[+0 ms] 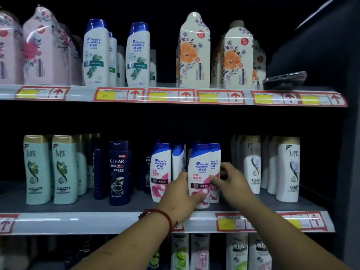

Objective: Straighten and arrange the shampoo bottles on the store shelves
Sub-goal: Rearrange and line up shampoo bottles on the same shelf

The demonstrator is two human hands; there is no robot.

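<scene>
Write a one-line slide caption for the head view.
Left hand grips the front bottle; right hand grips the rear bottle on the middle shelf.

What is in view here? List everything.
Floral packs: two in front, pink, top shelf left.
Green-label bottles: two in front, white, blue caps, top shelf middle.
Orange-flower packs: two in front, cream, top shelf right.
Phone-like object: one, dark, top shelf right end.
Mint bottles: two in front, gold caps, middle shelf left.
Clear bottles: at least two, dark blue, middle shelf.
Pink-label bottles: about four, white, middle shelf centre.
White bottles: two in front, gold caps, middle shelf right.
Lower bottles: several, white, bottom shelf.
Price tags: many, red-yellow, shelf edges.
Left hand: grips front pink-label bottle.
Right hand: grips next bottle.
</scene>
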